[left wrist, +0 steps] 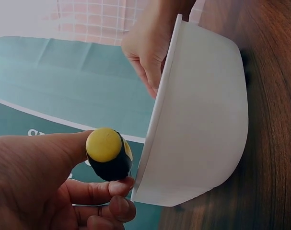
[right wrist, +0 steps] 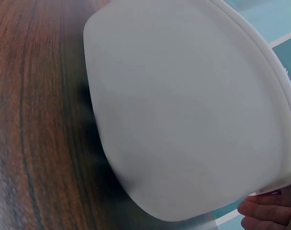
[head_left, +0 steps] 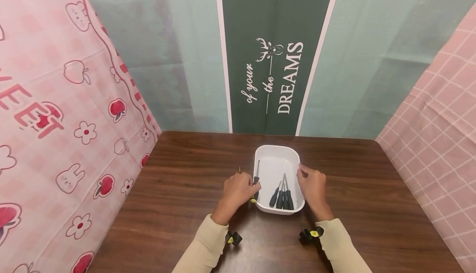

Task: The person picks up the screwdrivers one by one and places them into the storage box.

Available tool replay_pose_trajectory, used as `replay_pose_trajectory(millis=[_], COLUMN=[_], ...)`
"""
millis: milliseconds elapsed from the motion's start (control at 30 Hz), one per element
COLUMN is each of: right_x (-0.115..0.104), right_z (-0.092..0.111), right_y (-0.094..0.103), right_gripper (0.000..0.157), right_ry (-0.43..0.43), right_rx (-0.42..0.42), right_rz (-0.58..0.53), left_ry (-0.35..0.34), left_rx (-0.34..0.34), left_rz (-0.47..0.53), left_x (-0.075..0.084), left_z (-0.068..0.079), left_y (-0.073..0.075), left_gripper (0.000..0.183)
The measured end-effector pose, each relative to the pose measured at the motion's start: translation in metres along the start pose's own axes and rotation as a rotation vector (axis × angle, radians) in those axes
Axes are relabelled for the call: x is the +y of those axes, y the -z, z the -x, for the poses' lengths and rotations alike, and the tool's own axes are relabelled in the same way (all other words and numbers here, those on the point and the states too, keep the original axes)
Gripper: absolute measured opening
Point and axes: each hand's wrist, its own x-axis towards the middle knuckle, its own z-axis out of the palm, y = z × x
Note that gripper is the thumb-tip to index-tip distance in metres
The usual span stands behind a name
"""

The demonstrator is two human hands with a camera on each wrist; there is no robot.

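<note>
A white plastic tub (head_left: 279,212) with rounded corners stands on the table. Several screwdrivers (head_left: 280,198) with dark handles lie inside, bunched at its near end, shafts pointing away. At the tub's left rim, my left hand (head_left: 239,188) pinches another screwdriver (left wrist: 109,153) between thumb and fingers; its black handle ends in a yellow cap and its shaft points away. A short thin tip (head_left: 239,169) pokes up beyond that hand's knuckles. On the opposite side my right hand (head_left: 313,186) grips the tub's right rim, its fingers (right wrist: 265,211) below the edge in the right wrist view.
The brown wood-grain table (head_left: 186,174) runs back to a green wall cloth (head_left: 264,120) with white lettering. Pink patterned cloths hang at the left (head_left: 93,161) and right (head_left: 439,141). Black straps with yellow marks (head_left: 314,233) sit at both wrists.
</note>
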Motion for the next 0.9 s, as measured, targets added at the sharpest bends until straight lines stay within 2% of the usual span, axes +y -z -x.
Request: replay_pose_trajectory(millis=[533,900], right_x=[-0.004,-0.005], right_z=[0.001,-0.003], right_y=[0.002,0.004], right_gripper=[0.02,0.02], right_ry=[-0.04,-0.031], right_rx=[-0.04,-0.046], right_rz=[0.02,0.034], left_ry=[-0.001,0.009], left_rx=[-0.025,-0.071], left_rz=[0.017,0.101], left_x=[0.008,0.017], left_z=[-0.007,-0.014], left_y=[-0.003,0.001], left_gripper=[0.046,0.044])
